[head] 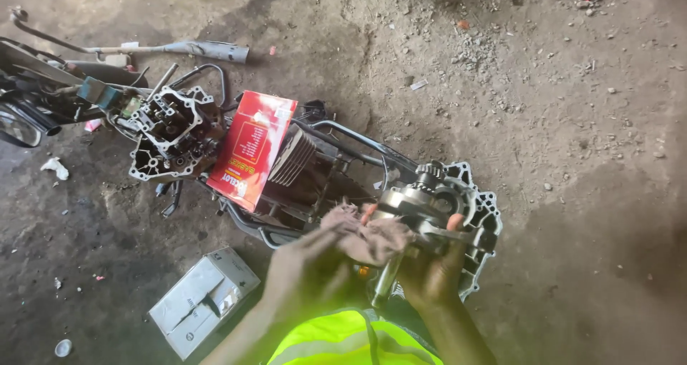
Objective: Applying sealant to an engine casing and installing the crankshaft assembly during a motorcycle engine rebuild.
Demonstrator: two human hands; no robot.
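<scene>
Crankshaft assembly and rag held over the dirt floor

A grey metal crankshaft assembly point(418, 211), with a gear at its top and a shaft pointing down, is held upright just above a silver engine case half point(481, 218). A dirty pinkish rag point(365, 232) is pressed against its left side, crumpled and touching the metal.

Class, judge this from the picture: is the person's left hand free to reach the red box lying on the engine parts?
Probably not as things stand. The left hand is pressing a dirty rag onto the metal engine part held by the right hand. Nothing blocks the path to the red box.
</scene>
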